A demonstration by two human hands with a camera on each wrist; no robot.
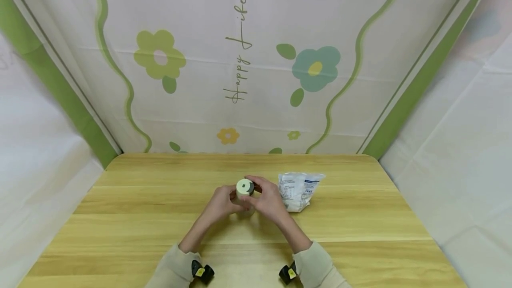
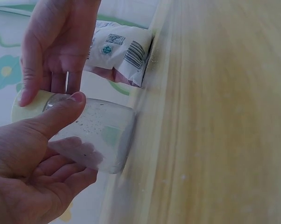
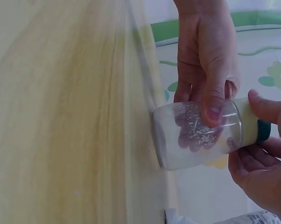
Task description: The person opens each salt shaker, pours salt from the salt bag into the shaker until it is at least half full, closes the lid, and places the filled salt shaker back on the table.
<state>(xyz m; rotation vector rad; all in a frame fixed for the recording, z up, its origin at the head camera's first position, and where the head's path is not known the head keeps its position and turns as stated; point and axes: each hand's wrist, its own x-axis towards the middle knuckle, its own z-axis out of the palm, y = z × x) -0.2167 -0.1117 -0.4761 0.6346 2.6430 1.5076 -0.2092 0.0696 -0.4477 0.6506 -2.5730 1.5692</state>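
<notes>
A clear shaker jar [image 3: 192, 135] stands upright on the wooden table, white grains clinging to its inner wall. Its pale yellow lid [image 1: 243, 186] has a dark green section and a small square mark on top. My left hand [image 1: 222, 201] grips the jar's body, thumb on the near side and fingers around the far side. Higher up, my right hand [image 1: 269, 198] holds the lid between thumb and fingers. To the right of the jar, a white printed packet [image 1: 298, 190] sits on the table, its barcode side showing in the left wrist view.
The wooden table [image 1: 152, 217] runs back to a white flowered curtain [image 1: 256, 114]. White cloth walls with green borders close in the left and right sides. A black wrist camera [image 1: 202, 272] is strapped at each sleeve.
</notes>
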